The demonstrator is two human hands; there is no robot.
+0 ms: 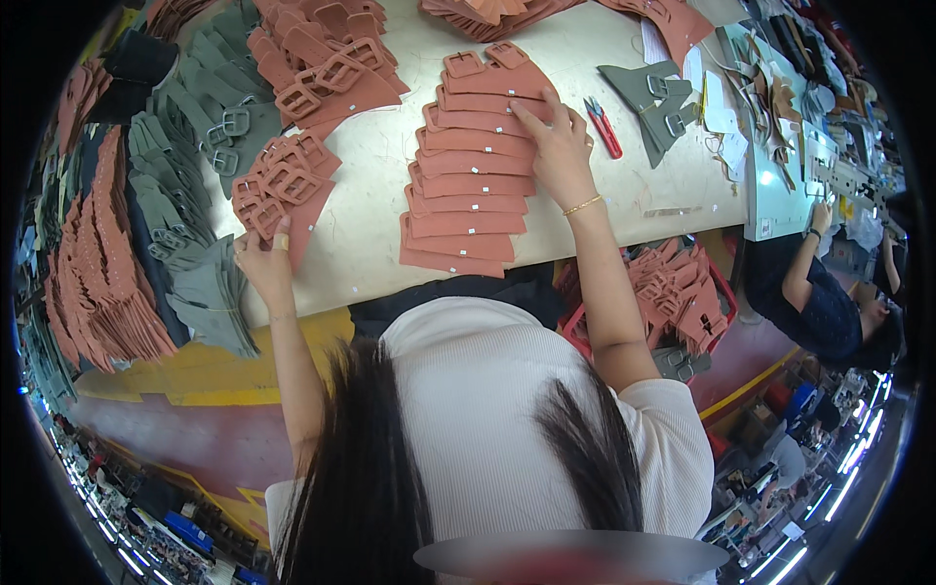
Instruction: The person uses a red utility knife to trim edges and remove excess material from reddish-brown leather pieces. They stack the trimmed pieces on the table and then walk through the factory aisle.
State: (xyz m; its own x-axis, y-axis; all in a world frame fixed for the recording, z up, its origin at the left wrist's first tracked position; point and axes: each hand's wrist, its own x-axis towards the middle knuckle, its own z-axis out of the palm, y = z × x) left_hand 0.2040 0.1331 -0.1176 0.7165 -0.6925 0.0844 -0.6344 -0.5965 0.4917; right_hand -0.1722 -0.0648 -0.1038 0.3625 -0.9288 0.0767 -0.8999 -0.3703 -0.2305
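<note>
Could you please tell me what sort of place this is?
Probably a factory workshop: many matching reddish buckled pieces on a table, red snips beside them, and another person at the next bench.

No readable word or number reaches you here: small white stickers (474, 170) run down the coral pieces (439, 185) fanned out before you, their marks too tiny to make out. There's another white sticker (311, 227) on the coral stack (305, 208) at your left, and over right, a white label (765, 226) sits on the teal table's (772, 200) near edge, just as illegible.
</note>
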